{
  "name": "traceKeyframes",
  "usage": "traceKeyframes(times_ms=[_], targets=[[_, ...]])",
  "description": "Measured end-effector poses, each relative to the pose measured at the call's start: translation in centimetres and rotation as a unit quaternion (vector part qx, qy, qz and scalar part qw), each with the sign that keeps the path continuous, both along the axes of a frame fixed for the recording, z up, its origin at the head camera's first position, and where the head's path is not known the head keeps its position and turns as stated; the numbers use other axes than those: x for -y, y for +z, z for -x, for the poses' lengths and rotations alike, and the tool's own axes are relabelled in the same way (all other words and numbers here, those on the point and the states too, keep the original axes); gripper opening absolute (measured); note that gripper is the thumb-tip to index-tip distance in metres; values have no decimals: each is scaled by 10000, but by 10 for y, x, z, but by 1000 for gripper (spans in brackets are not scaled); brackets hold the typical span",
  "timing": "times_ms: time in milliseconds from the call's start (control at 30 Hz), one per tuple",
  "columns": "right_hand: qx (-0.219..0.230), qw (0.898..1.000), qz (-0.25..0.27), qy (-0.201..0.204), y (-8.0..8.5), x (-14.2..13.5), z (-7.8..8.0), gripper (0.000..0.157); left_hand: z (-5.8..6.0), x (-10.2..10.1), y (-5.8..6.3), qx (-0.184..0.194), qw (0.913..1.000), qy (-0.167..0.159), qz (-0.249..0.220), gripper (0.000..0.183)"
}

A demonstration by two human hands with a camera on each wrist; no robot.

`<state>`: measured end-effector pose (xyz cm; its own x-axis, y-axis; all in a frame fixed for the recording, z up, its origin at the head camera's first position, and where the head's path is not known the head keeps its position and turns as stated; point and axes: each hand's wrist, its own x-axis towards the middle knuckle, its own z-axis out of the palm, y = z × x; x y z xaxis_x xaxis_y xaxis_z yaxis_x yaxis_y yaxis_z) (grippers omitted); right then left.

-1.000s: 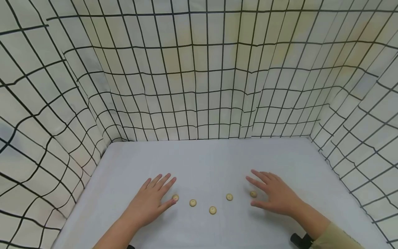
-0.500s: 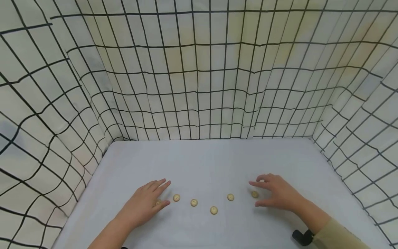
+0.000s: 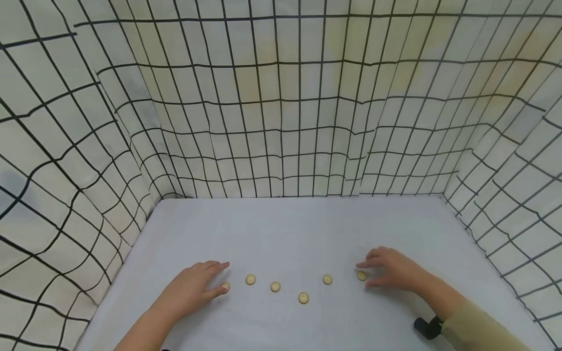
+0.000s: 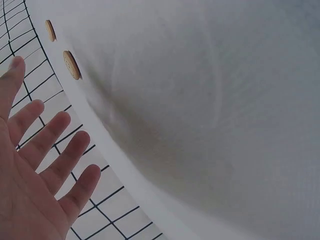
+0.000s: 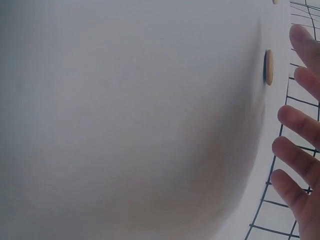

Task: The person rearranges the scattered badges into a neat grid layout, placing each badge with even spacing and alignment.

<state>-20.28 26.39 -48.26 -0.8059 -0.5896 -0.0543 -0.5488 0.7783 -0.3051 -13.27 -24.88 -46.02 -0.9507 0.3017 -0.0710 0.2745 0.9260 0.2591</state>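
Note:
Several round, pale wooden buttons lie in an uneven row on a white surface. Around the leftmost button (image 3: 226,286) my left hand (image 3: 189,290) is spread, thumb tip at the button's edge and fingers beyond it. In the left wrist view that button (image 4: 71,65) lies apart from the extended fingers (image 4: 75,152). At the other end, my right hand (image 3: 392,269) hovers by the rightmost button (image 3: 362,276), which shows between thumb and fingers. The right wrist view has this button (image 5: 269,67) untouched beside the fingers (image 5: 295,155). Neither hand holds anything.
Between the hands lie further buttons, among them a front one (image 3: 303,298) and one nearer the right hand (image 3: 327,279). White walls with a black grid (image 3: 290,112) enclose the back and sides of the white tabletop (image 3: 281,229). A black wrist device (image 3: 428,328) sits under the right forearm.
My left hand has moved left and a little nearer, leaving the second button from the left uncovered. The fingers of my right hand have bent and drawn closer around the rightmost button.

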Motion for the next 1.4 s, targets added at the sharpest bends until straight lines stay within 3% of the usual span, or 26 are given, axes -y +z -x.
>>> traceKeyframes(times_ms=[333, 467, 567, 1100, 1400], targets=[[115, 9999, 5, 80, -2, -1, 6, 43, 8, 3, -4, 201, 9997, 62, 115, 39], [67, 9998, 66, 166, -4, -2, 7, 40, 11, 3, -7, 185, 9998, -105, 63, 33], [73, 9994, 160, 290, -5, -2, 8, 37, 12, 3, -9, 95, 9997, -228, 85, 31], [60, 9995, 2, 311, -11, -5, 9, 29, 13, -4, -12, 94, 9996, -202, 175, 24], [-112, 9989, -164, 413, -11, -3, 12, 27, 13, -6, -16, 167, 9995, 83, 270, 22]])
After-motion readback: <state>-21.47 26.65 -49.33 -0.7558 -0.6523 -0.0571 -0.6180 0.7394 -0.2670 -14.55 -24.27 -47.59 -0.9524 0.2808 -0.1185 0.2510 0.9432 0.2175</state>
